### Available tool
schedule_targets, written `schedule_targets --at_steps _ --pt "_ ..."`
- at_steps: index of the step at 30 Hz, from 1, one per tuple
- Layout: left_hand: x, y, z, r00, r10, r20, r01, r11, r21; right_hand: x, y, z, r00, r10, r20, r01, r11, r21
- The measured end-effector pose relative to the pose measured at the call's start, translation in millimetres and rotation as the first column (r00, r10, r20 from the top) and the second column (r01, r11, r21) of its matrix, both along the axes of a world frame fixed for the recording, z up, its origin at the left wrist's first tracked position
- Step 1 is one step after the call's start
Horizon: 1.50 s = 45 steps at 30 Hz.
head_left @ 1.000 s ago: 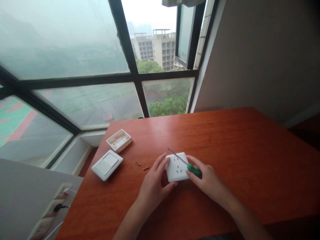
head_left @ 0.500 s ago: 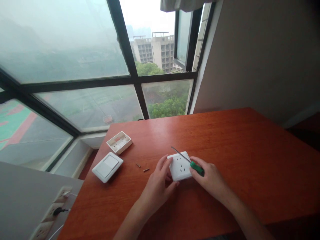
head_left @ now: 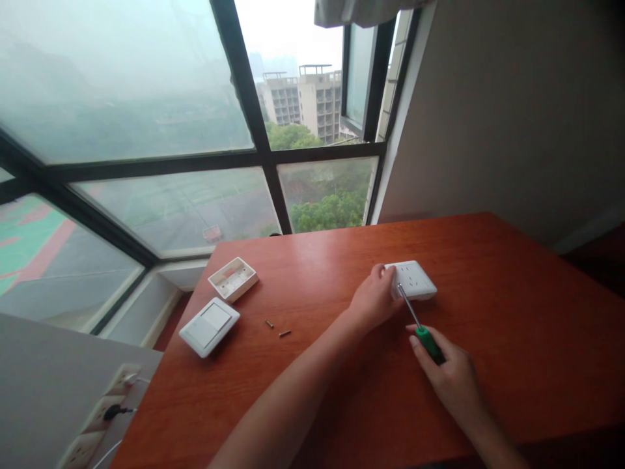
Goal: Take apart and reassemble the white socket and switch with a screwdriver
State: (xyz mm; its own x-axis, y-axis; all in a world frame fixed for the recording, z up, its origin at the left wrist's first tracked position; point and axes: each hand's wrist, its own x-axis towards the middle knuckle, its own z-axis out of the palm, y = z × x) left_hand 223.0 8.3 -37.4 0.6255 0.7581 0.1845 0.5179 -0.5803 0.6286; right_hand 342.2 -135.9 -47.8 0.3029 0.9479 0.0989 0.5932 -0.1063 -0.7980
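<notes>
My left hand (head_left: 374,301) reaches across the red-brown table (head_left: 512,326) and grips the left edge of a white wall socket (head_left: 415,279) that lies flat, face up. My right hand (head_left: 452,374) is closed round the green handle of a screwdriver (head_left: 420,324). Its metal shaft points up and left, and the tip rests at the socket's near left corner.
At the table's left lie a white switch plate (head_left: 209,325), a white back box (head_left: 233,278) and two small screws (head_left: 277,327). A large window fills the left and back. A grey wall stands at the right. A power strip (head_left: 97,417) sits at the lower left.
My left hand has pushed the socket away and to the right, from the table's middle to farther back. My right hand with the screwdriver has come off the socket and drawn nearer.
</notes>
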Motion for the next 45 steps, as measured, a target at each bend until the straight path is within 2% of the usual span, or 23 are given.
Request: schedule_targets --at_steps 3,6,9,11,13,16,18,19,21,23,25,27,29,32,35,37,40,43,45 --pt "25 12 -3.0 1.0 0.007 -0.009 -0.007 1.0 0.0 -2 1 -0.2 1.0 0.008 0.016 -0.009 1.0 0.022" --pt "38 16 -6.8 1.0 0.02 -0.012 -0.02 1.0 -0.001 -3 2 0.5 0.999 0.032 0.026 -0.034 0.999 0.042" --pt "33 12 -7.0 1.0 0.027 -0.007 -0.027 1.0 -0.004 -3 2 -0.3 0.999 0.037 0.022 -0.038 0.999 0.037" --pt "15 5 -1.5 1.0 0.015 -0.009 -0.015 1.0 0.002 -2 1 -1.1 0.999 0.034 0.007 -0.034 0.999 0.021" --pt "-15 -6 10.1 1.0 0.009 -0.03 -0.007 0.999 0.046 0 1 -1.4 0.999 0.033 -0.013 -0.033 0.999 -0.004" --pt "-82 -28 34.3 0.99 0.106 -0.088 -0.094 0.986 0.134 2 2 -0.1 0.999 0.04 -0.032 -0.042 0.998 -0.05" --pt "-135 -44 47.6 0.95 0.293 -0.11 -0.265 0.94 0.215 1 5 1.6 0.998 0.055 -0.039 -0.058 0.996 -0.072" --pt "-162 -51 51.4 0.912 0.397 -0.104 -0.359 0.895 0.263 -1 7 2.6 0.997 0.069 -0.046 -0.072 0.994 -0.078" --pt "-214 -64 52.3 0.801 0.589 -0.103 -0.52 0.771 0.367 -6 11 4.6 0.993 0.105 -0.06 -0.109 0.991 -0.081" --pt "-258 -71 45.9 0.665 0.736 -0.127 -0.618 0.637 0.46 -13 16 6.1 0.988 0.142 -0.068 -0.147 0.986 -0.074" --pt "-288 -73 37.9 0.57 0.8 -0.186 -0.649 0.578 0.496 -21 22 7.0 0.981 0.184 -0.064 -0.188 0.98 -0.07" --pt "-302 -68 34.5 0.548 0.8 -0.245 -0.642 0.59 0.49 -29 27 7.2 0.973 0.224 -0.053 -0.227 0.972 -0.063" --pt "-301 -58 38.5 0.557 0.779 -0.288 -0.609 0.619 0.495 -36 33 6.6 0.964 0.264 -0.044 -0.266 0.962 -0.058" --pt "-282 -36 53.4 0.554 0.744 -0.375 -0.541 0.663 0.517 -44 41 4.4 0.955 0.295 -0.038 -0.296 0.954 -0.038" --pt "-262 -14 64.9 0.513 0.711 -0.481 -0.489 0.702 0.518 -46 45 2.0 0.955 0.293 -0.04 -0.294 0.955 -0.03" --pt "-254 -2 66.5 0.499 0.673 -0.547 -0.456 0.74 0.494 -45 46 1.1 0.958 0.282 -0.055 -0.283 0.959 -0.028" --pt "-243 8 64.4 0.501 0.651 -0.57 -0.435 0.759 0.484 -44 45 1.0 0.959 0.258 -0.115 -0.263 0.965 -0.023" --pt "-221 4 64.8 0.559 0.623 -0.547 -0.404 0.781 0.476 -45 46 2.0 0.952 0.255 -0.169 -0.263 0.965 -0.026" --pt "-198 -8 66.5 0.65 0.569 -0.504 -0.37 0.816 0.444 -46 50 3.7 0.95 0.254 -0.182 -0.262 0.965 -0.016"
